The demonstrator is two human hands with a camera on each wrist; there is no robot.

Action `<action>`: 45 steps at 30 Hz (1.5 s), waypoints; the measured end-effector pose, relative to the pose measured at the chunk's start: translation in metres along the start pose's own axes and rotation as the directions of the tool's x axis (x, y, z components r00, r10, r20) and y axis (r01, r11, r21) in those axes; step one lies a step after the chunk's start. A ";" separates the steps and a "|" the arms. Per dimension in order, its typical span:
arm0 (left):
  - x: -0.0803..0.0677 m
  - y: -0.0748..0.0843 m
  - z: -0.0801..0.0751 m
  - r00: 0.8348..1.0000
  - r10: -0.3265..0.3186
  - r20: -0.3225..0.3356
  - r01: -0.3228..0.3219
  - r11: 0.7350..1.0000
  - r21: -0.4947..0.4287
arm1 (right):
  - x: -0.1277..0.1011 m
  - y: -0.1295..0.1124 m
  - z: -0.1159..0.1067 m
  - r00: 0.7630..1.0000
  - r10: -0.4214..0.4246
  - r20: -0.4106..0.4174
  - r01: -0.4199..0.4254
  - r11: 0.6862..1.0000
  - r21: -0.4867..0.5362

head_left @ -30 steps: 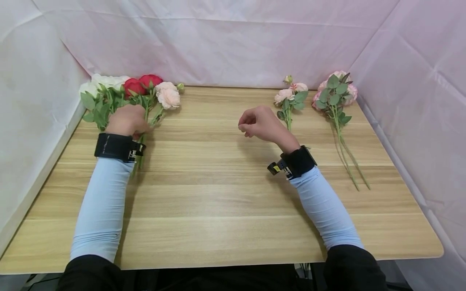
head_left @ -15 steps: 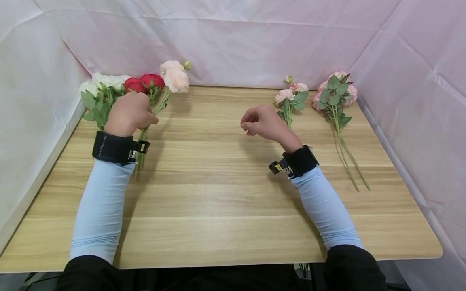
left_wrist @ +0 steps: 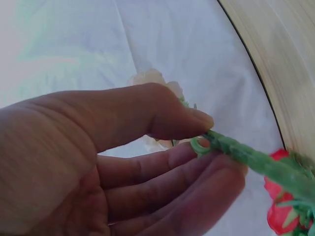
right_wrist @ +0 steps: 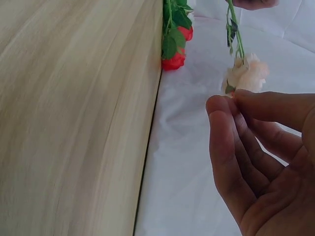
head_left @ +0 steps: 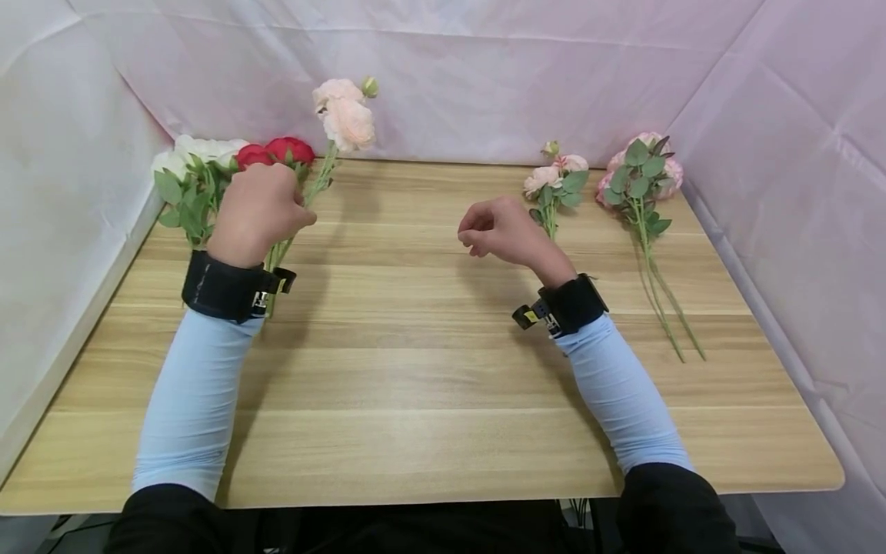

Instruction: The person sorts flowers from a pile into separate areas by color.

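Observation:
My left hand pinches the green stem of a peach flower sprig between thumb and fingers and holds it raised, blooms up against the backdrop. The left wrist view shows my left hand with the thumb pressing the stem onto the fingers. Behind it, red flowers and white flowers lie on the wooden table. My right hand hovers over the table's middle, fingers loosely curled, holding nothing. In the right wrist view my right hand frames the peach flower far off.
A small pink sprig lies just right of my right hand. A pink bunch with round green leaves and long stems lies at the far right. Pale pink cloth walls the table on the back and both sides.
My left hand has lifted the peach sprig off the table and tilted it upright, blooms rising toward the backdrop. The right hand has hardly moved.

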State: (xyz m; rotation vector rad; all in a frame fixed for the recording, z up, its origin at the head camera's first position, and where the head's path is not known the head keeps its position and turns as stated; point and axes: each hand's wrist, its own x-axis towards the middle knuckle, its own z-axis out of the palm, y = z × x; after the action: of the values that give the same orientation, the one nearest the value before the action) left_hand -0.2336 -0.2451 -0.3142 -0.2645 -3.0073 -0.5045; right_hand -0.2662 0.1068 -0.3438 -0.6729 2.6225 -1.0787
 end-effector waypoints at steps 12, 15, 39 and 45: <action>-0.009 0.047 0.020 0.989 0.143 -0.049 -0.146 0.987 -0.071 | 0.001 -0.032 0.022 0.999 -0.040 0.036 0.033 0.982 0.187; -0.010 0.060 0.028 0.981 0.191 -0.042 -0.193 0.979 -0.072 | 0.002 -0.037 0.032 0.999 -0.028 0.044 0.014 0.957 0.291; -0.029 0.110 0.051 0.933 0.310 -0.181 -0.327 0.942 -0.072 | -0.005 -0.053 0.065 0.983 0.100 -0.154 -0.005 0.852 0.524; -0.027 0.111 0.051 0.946 0.294 -0.134 -0.309 0.944 -0.112 | -0.005 -0.051 0.062 0.980 0.102 -0.170 -0.006 0.872 0.490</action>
State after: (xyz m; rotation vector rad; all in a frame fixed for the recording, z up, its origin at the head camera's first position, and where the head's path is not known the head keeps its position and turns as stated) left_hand -0.1889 -0.1290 -0.3305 -0.6696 -2.7531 -0.6602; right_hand -0.2222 0.0399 -0.3515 -0.3924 2.3329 -1.7758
